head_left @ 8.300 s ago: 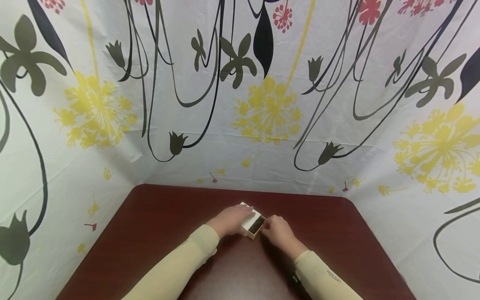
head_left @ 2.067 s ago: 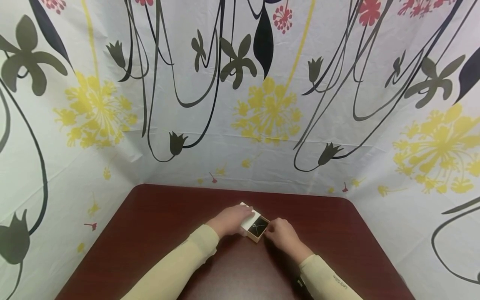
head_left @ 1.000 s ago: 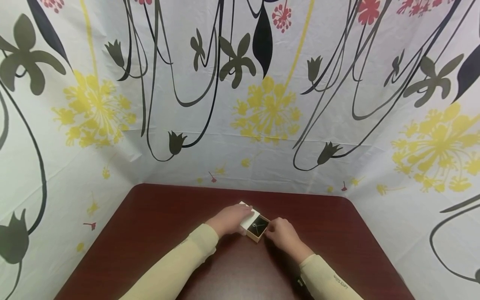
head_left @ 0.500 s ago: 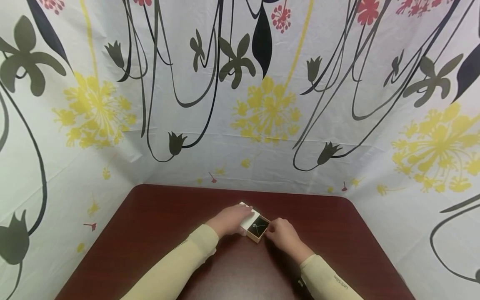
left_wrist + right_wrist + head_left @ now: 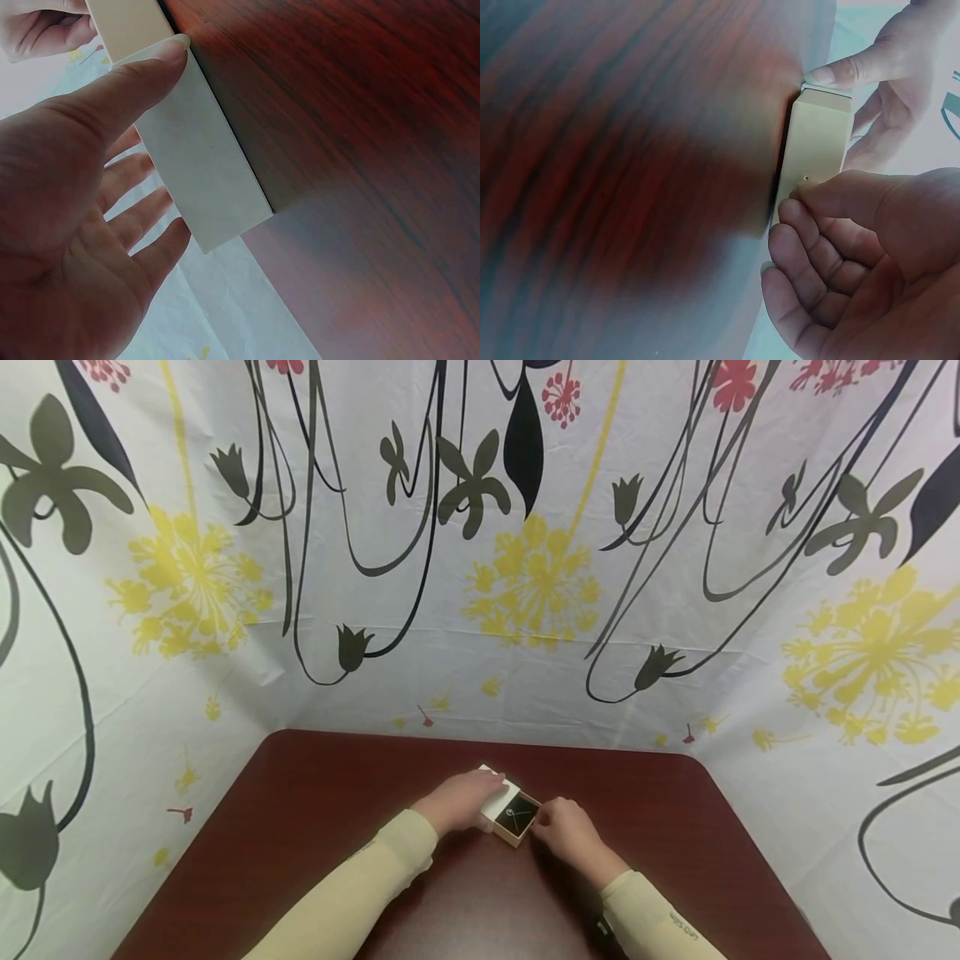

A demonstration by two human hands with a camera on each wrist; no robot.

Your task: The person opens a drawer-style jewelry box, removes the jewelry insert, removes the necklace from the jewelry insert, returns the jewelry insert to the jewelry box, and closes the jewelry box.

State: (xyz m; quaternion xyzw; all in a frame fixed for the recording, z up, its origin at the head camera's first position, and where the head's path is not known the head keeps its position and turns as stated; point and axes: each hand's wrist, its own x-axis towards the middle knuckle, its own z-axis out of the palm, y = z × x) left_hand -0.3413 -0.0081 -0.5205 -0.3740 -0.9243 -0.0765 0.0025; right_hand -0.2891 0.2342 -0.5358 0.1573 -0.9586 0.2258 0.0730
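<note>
In the head view, a small white rectangular box cover (image 5: 503, 802) is gripped by the person's left hand (image 5: 459, 799) on a dark red wood-grain counter (image 5: 337, 793). From its open end a shallow tan tray (image 5: 509, 837) is exposed, with a black lining (image 5: 522, 821) on which a thin silvery item (image 5: 511, 812) is seen, too small to be identified. The box's long axis is set slantwise, from far left to near right, so the tray's outer end is placed nearest the right hand (image 5: 567, 829) and the cover is placed under the left.

In the left wrist view, the cover is clamped between thumb and fingers, the thumb being laid on 1 narrow side with its tip beside the tray.

In the right wrist view, the right grip is held together in a pinch at the tray's end wall; whether a tab is caught there cannot be told.
</note>
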